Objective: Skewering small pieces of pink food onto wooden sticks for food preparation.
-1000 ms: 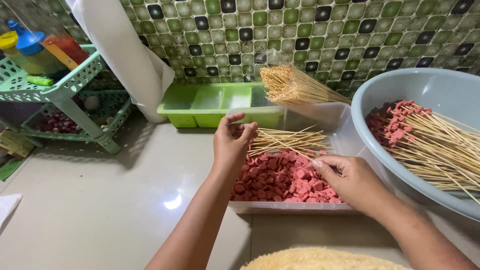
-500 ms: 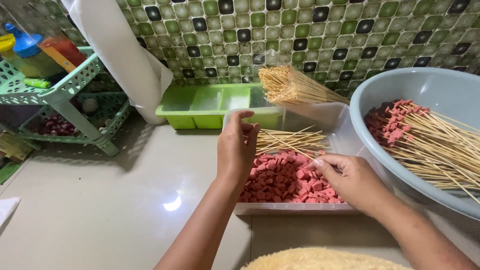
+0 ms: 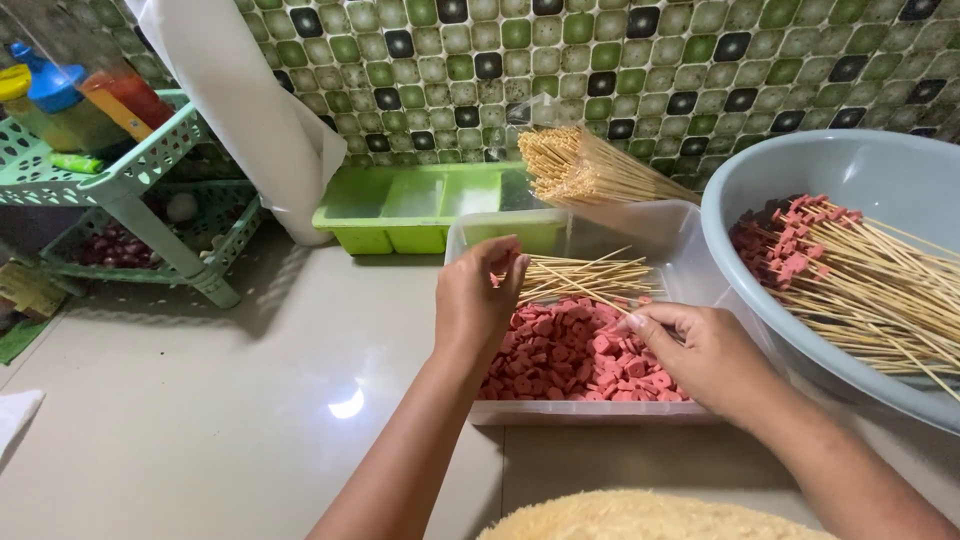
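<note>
A home kitchen, worked at floor level; green and black mosaic wall tiles [image 3: 640, 70] rise beyond the hands; a green plastic rack [image 3: 120, 180] with sauce bottles [image 3: 60, 95] stands far left of them; glossy cream floor tiles [image 3: 200, 400] lie beneath.

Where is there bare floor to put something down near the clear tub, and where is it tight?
Bare tile lies left of the clear tub, bordered by the green rack, the white roll and the left hand. Crowded: the tub holds sausage pieces and loose skewers; the right hand sits beside the grey basin.
</note>
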